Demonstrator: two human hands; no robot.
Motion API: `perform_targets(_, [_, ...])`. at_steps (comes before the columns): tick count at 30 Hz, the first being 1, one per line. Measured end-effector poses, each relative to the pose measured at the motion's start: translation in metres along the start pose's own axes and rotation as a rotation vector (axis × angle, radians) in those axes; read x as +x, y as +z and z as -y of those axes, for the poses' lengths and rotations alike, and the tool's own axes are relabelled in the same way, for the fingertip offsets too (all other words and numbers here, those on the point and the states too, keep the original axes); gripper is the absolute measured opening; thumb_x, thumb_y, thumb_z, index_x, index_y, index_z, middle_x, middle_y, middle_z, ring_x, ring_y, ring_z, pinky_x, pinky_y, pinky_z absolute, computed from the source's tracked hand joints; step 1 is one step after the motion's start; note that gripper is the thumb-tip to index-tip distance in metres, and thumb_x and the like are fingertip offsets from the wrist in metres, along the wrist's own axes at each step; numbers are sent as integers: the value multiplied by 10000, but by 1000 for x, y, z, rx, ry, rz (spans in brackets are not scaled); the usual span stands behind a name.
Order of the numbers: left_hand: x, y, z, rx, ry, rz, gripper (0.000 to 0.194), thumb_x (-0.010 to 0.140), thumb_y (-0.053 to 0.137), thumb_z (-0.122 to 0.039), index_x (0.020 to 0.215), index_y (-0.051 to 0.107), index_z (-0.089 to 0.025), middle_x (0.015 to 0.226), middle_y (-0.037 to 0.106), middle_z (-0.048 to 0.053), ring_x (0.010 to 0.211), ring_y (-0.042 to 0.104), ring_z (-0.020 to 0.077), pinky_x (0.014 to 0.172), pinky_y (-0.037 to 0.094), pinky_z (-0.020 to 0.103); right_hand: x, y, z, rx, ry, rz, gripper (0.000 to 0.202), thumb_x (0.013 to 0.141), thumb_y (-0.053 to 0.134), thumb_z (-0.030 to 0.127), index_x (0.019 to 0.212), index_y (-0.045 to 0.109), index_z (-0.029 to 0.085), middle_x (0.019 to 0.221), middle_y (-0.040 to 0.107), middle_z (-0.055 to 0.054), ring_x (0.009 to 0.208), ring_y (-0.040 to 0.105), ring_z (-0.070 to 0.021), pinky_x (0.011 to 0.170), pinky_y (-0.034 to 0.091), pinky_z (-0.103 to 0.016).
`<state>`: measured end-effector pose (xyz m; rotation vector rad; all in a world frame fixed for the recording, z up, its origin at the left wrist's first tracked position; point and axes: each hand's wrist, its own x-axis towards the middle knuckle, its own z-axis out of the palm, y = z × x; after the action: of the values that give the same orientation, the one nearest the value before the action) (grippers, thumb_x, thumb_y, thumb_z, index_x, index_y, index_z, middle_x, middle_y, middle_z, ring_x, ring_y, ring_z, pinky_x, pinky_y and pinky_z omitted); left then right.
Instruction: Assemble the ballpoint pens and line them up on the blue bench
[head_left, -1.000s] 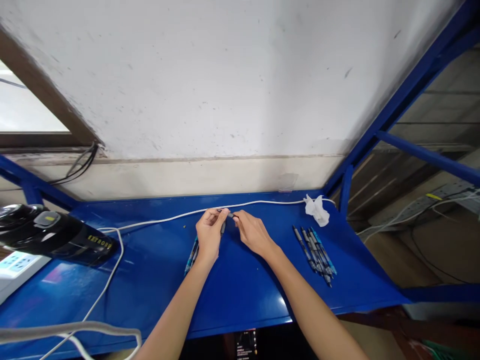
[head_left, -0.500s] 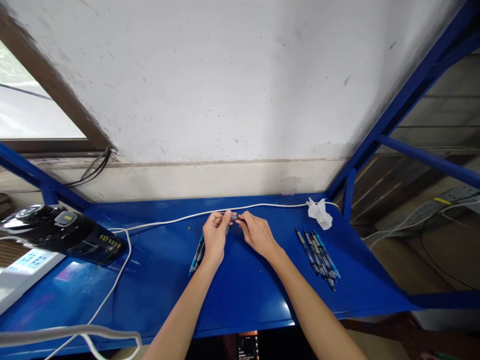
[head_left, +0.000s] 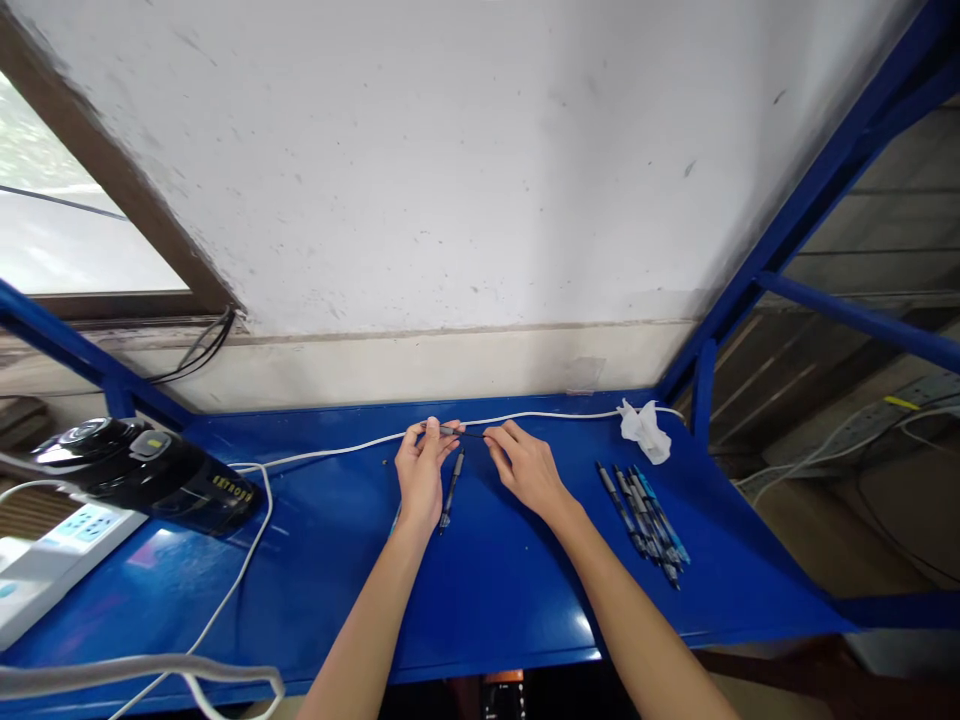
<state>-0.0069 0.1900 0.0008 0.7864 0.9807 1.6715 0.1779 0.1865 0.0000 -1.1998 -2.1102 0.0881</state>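
My left hand [head_left: 421,470] is closed on a pen barrel [head_left: 448,431] with a grey grip, held level near the back of the blue table. My right hand [head_left: 523,462] pinches the end of a thin dark pen refill [head_left: 472,435], which spans the gap between the hands and lines up with the barrel's front end. A grey and black pen [head_left: 451,490] lies on the table just right of my left wrist. Part of a blue pen shows behind that wrist, mostly hidden. To the right of my right forearm lies a pile of several pens [head_left: 643,520], grey and blue.
A crumpled white tissue [head_left: 645,432] lies at the back right. A white cable [head_left: 360,448] runs along the back of the blue table [head_left: 510,580]. On the left are a black bottle [head_left: 180,485] and a white power strip [head_left: 67,560]. A phone [head_left: 504,695] is below the front edge.
My right hand has drawn slightly away from my left, and more of the thin refill shows between them. The pen beside my left wrist is now in plainer view. The camera has shifted slightly.
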Motion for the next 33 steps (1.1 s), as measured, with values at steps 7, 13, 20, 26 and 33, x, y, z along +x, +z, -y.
perform_targets(7, [4,-4,-7,-117,43,-114,374,928,784,-533,998,589,-223,1123,830,110,1047,808,247,933,564,360,0,-1,0,-13,9,-27,248,1138,452,291,1216,685,257,1032,704,-75,855,681,-210,694,481,-285])
perform_targets(13, [4,-5,-7,-106,29,-114,393,932,764,-569,1001,571,-234,1155,824,116,1066,807,255,939,563,368,0,-1,0,-24,11,-24,256,1141,444,302,1214,685,261,1024,703,-73,844,682,-210,676,476,-283])
perform_targets(20, [5,-5,-5,-68,44,-101,413,935,739,-609,1000,557,-244,1174,820,115,1071,807,257,926,568,369,-1,1,-1,-20,10,-33,268,1143,436,309,1208,692,262,1019,706,-77,829,681,-207,660,474,-278])
perform_targets(26, [3,-5,-2,-73,41,-50,389,938,751,-579,1040,584,-242,1125,831,104,1004,817,244,904,579,364,-1,1,-1,-26,16,-22,255,1139,450,305,1218,688,264,1040,708,-77,851,687,-210,665,475,-277])
perform_targets(33, [0,1,3,-25,-44,94,423,930,770,-558,1105,718,-176,1176,816,175,1026,801,246,971,589,404,-1,2,-1,-15,27,-19,262,1147,441,316,1230,683,263,1036,701,-81,876,700,-215,692,508,-279])
